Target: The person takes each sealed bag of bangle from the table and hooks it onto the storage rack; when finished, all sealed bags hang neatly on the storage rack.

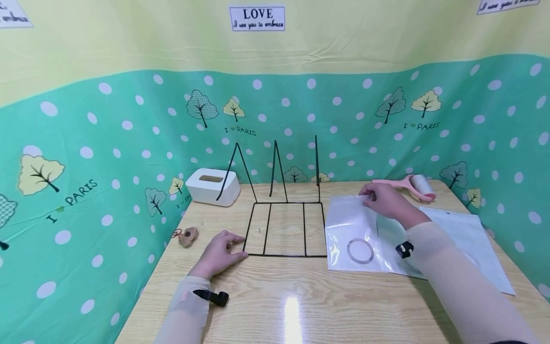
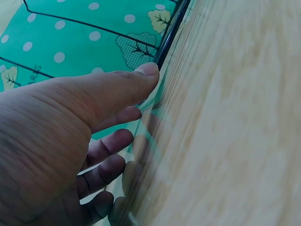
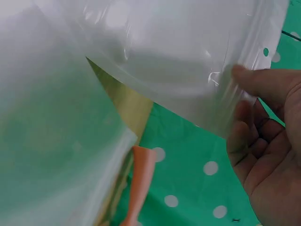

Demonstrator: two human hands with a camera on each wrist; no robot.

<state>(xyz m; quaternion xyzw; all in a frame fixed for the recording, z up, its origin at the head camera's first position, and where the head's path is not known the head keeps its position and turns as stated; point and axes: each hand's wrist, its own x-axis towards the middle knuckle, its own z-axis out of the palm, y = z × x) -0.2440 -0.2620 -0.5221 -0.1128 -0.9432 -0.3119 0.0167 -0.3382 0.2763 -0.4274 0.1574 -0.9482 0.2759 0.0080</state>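
Observation:
A black wire rack (image 1: 283,203) with three upright dividers stands on the table. At its near left corner, my left hand (image 1: 221,253) touches the frame with thumb and forefinger. In the left wrist view the thumb (image 2: 127,87) lies against the black wire, the other fingers loosely bent near the tabletop. My right hand (image 1: 386,200) pinches the top edge of a clear plastic zip bag (image 1: 350,220), beside the rack's right side. A pale ring outline (image 1: 360,251) shows low on this bag. The right wrist view has thumb and fingers on the bag's zip strip (image 3: 240,75).
More plastic bags (image 1: 481,239) lie at the right, partly under my forearm. A pink-handled lint roller (image 1: 408,184) lies behind them. At the back left is a white tissue box (image 1: 197,191), with a small brown trinket (image 1: 188,236) nearer. Patterned cloth (image 1: 129,157) surrounds the wooden table (image 1: 249,301).

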